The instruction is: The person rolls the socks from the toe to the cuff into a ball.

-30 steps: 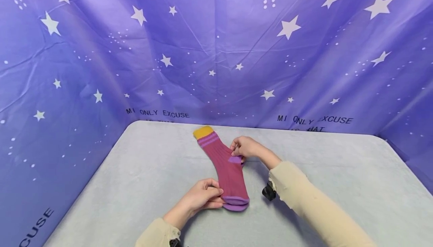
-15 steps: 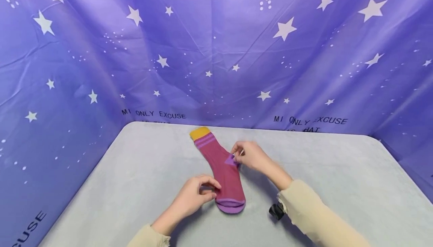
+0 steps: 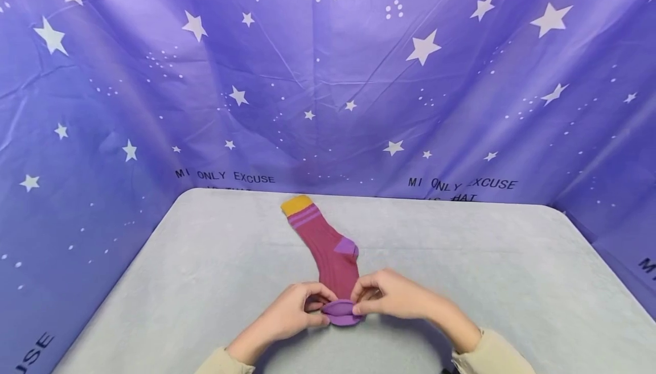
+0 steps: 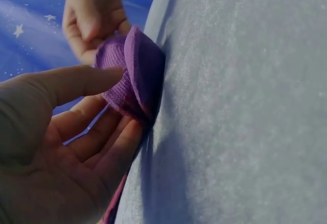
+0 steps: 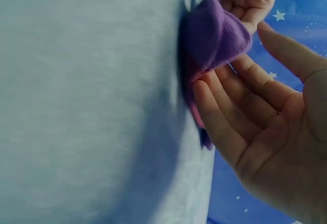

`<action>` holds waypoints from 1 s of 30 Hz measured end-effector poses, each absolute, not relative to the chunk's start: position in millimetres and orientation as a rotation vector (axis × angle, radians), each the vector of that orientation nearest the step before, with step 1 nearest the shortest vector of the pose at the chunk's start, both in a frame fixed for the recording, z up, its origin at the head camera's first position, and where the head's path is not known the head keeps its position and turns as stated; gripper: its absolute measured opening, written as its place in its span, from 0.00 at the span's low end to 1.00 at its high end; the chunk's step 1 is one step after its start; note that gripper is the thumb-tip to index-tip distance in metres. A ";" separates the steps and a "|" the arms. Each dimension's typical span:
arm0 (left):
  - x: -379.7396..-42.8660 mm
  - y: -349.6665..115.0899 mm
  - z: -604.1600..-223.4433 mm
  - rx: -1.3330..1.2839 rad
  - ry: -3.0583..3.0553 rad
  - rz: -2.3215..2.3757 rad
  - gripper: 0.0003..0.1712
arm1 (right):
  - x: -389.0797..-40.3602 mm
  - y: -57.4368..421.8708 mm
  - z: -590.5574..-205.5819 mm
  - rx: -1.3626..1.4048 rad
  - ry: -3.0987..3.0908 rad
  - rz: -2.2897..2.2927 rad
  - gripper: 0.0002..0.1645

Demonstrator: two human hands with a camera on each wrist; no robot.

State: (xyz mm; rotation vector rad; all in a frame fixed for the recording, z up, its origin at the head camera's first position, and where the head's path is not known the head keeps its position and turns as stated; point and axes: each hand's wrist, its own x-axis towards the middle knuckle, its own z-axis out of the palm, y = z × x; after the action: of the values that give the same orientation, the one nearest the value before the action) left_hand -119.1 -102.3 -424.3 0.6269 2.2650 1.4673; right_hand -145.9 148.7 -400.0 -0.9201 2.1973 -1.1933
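A pair of maroon socks (image 3: 338, 271), apparently laid one on the other, lies on the table with the yellow cuff (image 3: 296, 205) away from me and the purple toes nearest. Two layers of purple toe (image 4: 145, 66) stand a little apart in the left wrist view. My left hand (image 3: 294, 311) pinches the left side of the toe end, thumb on the purple fabric and fingers behind it. At the other side, my right hand (image 3: 397, 294) has its fingers behind the toe end (image 5: 212, 35) and its thumb at the edge. The socks' undersides are hidden.
The socks rest on a grey cloth-covered table (image 3: 205, 260) with rounded far corners. A purple curtain (image 3: 318, 78) with white stars and printed words hangs behind the table and along its sides.
My right hand has left the purple heel and come down to the toe end. My left hand has shifted slightly toward the toe, and the toe edges are now lifted.
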 end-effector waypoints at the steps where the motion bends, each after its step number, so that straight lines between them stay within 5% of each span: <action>1: -119.5 -102.6 -424.6 0.622 2.263 1.466 0.15 | -143.5 150.4 -402.4 -0.911 2.187 -1.207 0.10; 9: -126.4 -100.9 -426.6 0.608 2.308 1.399 0.16 | -135.9 155.9 -410.1 -0.842 2.230 -1.206 0.16; 18: -133.4 -97.9 -431.1 0.689 2.358 1.312 0.19 | -132.1 143.8 -411.7 -1.098 2.576 -0.894 0.18; 30: -133.4 -98.6 -430.7 0.593 2.349 1.447 0.04 | -134.6 142.8 -413.1 -0.930 2.512 -1.076 0.10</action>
State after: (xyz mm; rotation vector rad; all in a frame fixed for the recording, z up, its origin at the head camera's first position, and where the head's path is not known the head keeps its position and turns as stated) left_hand -133.4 -98.6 -430.7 0.5934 2.3489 1.4471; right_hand -134.6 142.8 -413.1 -0.9301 2.5123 -1.0760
